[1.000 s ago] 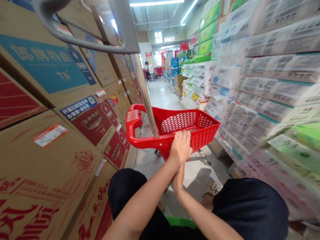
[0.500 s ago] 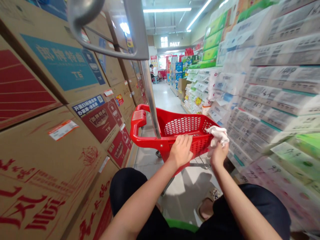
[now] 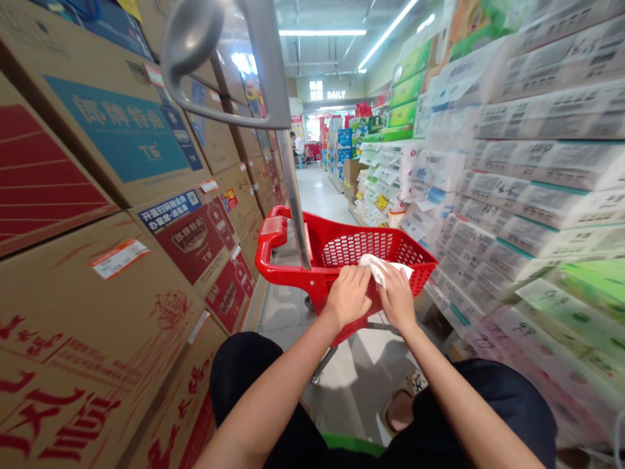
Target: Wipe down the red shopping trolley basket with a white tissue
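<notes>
In the head view a red plastic shopping cart basket [image 3: 336, 225] with perforated walls stands before my knees. My left hand [image 3: 349, 296] grips its near rim, fingers curled over the edge. Just to the right, my right hand [image 3: 396, 296] presses a crumpled white cloth [image 3: 378, 266] against the same rim, the cloth draped partly over the edge. The two hands are close together. A metal post [image 3: 295, 202] rises from the cart's left part to a grey handle frame [image 3: 229, 120]. The palm sides of both hands are hidden.
Stacked cardboard cartons [image 3: 112, 312] form a wall close on the left. Piles of plastic-wrapped paper packs [image 3: 517, 189] line the right. A tiled aisle floor [image 3: 315, 189] runs ahead, with seated people [image 3: 299, 146] far off. A green seat edge [image 3: 354, 444] shows beneath me.
My right hand has moved left along the near rim with the cloth, from the basket's right corner to beside my left hand. The left hand keeps its hold on the rim.
</notes>
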Action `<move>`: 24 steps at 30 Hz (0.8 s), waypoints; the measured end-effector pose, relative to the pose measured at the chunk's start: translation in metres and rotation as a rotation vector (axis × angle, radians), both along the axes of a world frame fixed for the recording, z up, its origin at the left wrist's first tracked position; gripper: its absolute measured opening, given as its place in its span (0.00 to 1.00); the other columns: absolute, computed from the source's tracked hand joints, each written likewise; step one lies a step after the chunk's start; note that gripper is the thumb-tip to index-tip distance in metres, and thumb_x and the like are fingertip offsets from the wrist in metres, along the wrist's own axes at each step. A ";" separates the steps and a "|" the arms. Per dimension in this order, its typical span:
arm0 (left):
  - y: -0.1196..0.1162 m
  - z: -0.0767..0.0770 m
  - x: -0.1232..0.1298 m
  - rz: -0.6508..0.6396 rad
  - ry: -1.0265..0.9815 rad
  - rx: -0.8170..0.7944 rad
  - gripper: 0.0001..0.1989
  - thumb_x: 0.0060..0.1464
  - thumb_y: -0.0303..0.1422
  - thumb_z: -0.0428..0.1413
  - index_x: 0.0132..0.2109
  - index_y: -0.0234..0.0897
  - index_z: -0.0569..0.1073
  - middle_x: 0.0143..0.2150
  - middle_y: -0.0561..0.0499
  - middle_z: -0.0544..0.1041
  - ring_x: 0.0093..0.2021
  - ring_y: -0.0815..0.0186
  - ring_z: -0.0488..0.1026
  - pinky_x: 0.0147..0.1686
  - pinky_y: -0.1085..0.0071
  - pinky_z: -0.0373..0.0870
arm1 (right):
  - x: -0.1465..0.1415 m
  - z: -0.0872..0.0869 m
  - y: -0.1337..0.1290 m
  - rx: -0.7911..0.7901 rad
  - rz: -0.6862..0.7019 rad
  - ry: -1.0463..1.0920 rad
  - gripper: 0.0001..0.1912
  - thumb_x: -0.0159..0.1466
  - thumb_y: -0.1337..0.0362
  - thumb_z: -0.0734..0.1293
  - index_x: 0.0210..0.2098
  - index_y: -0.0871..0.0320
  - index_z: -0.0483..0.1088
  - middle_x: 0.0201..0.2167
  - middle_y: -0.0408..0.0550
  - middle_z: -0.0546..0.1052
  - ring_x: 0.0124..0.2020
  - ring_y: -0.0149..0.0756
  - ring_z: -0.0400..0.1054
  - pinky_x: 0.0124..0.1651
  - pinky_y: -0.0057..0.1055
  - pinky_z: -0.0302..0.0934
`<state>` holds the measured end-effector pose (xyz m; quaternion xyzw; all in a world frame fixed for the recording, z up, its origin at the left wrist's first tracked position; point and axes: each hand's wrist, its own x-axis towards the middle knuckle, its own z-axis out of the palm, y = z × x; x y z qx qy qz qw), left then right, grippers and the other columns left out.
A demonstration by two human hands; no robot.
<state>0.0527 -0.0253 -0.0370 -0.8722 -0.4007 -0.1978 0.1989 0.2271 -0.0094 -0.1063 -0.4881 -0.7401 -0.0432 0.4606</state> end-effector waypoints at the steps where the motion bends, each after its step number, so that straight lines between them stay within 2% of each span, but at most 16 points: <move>1: 0.001 0.000 -0.002 -0.009 -0.007 -0.001 0.31 0.57 0.35 0.54 0.66 0.25 0.65 0.63 0.37 0.71 0.58 0.52 0.68 0.66 0.57 0.57 | 0.017 0.001 0.005 -0.001 -0.013 -0.049 0.27 0.70 0.63 0.55 0.68 0.51 0.62 0.67 0.48 0.68 0.69 0.42 0.57 0.74 0.52 0.41; 5: 0.002 -0.003 -0.009 -0.035 -0.024 -0.014 0.33 0.57 0.35 0.54 0.67 0.24 0.64 0.63 0.37 0.71 0.60 0.51 0.67 0.67 0.57 0.56 | 0.081 0.006 0.026 0.004 -0.163 -0.099 0.22 0.68 0.63 0.55 0.58 0.57 0.71 0.56 0.55 0.76 0.59 0.46 0.66 0.68 0.51 0.54; 7: 0.001 -0.005 -0.011 -0.049 -0.027 -0.021 0.34 0.56 0.35 0.54 0.68 0.24 0.63 0.64 0.37 0.70 0.60 0.50 0.66 0.67 0.56 0.56 | 0.095 0.010 0.031 -0.001 -0.220 -0.084 0.21 0.68 0.64 0.54 0.54 0.59 0.72 0.50 0.58 0.78 0.53 0.49 0.68 0.62 0.51 0.59; 9: 0.000 -0.005 -0.012 -0.056 -0.033 -0.024 0.34 0.56 0.35 0.55 0.68 0.25 0.63 0.65 0.37 0.70 0.61 0.49 0.66 0.67 0.55 0.56 | 0.090 0.015 0.032 0.003 -0.275 -0.069 0.21 0.69 0.64 0.53 0.51 0.60 0.73 0.45 0.60 0.78 0.49 0.52 0.69 0.57 0.52 0.61; 12: -0.001 -0.004 -0.013 -0.060 -0.044 -0.027 0.34 0.55 0.34 0.55 0.67 0.26 0.64 0.64 0.37 0.71 0.59 0.49 0.67 0.67 0.55 0.56 | 0.051 0.018 0.028 0.015 -0.278 -0.088 0.20 0.70 0.63 0.52 0.48 0.60 0.73 0.41 0.59 0.78 0.46 0.51 0.68 0.56 0.51 0.60; 15: 0.000 -0.002 -0.018 -0.064 -0.051 -0.039 0.32 0.55 0.34 0.55 0.66 0.27 0.65 0.61 0.38 0.72 0.57 0.50 0.68 0.65 0.55 0.59 | 0.001 0.017 0.019 0.024 -0.195 -0.148 0.19 0.71 0.64 0.53 0.52 0.57 0.72 0.45 0.55 0.78 0.49 0.48 0.68 0.57 0.46 0.60; 18: 0.003 0.000 -0.030 -0.081 -0.060 -0.060 0.31 0.54 0.33 0.55 0.64 0.28 0.67 0.58 0.39 0.74 0.55 0.51 0.69 0.63 0.55 0.61 | -0.023 0.019 0.013 0.032 -0.129 -0.203 0.20 0.72 0.64 0.53 0.57 0.57 0.70 0.49 0.54 0.78 0.50 0.46 0.68 0.56 0.43 0.59; 21: 0.007 0.001 -0.049 -0.102 -0.081 -0.074 0.30 0.55 0.33 0.55 0.64 0.30 0.68 0.57 0.40 0.75 0.55 0.51 0.69 0.64 0.56 0.60 | -0.007 0.021 0.012 0.028 -0.057 -0.291 0.20 0.72 0.61 0.55 0.58 0.57 0.71 0.47 0.52 0.79 0.48 0.45 0.69 0.54 0.40 0.60; 24: 0.012 0.003 -0.071 -0.108 -0.116 -0.087 0.27 0.55 0.32 0.55 0.63 0.34 0.69 0.57 0.43 0.76 0.56 0.53 0.70 0.64 0.56 0.60 | 0.037 0.018 0.011 0.021 -0.075 -0.338 0.19 0.72 0.59 0.56 0.53 0.58 0.73 0.42 0.53 0.80 0.45 0.46 0.70 0.51 0.42 0.61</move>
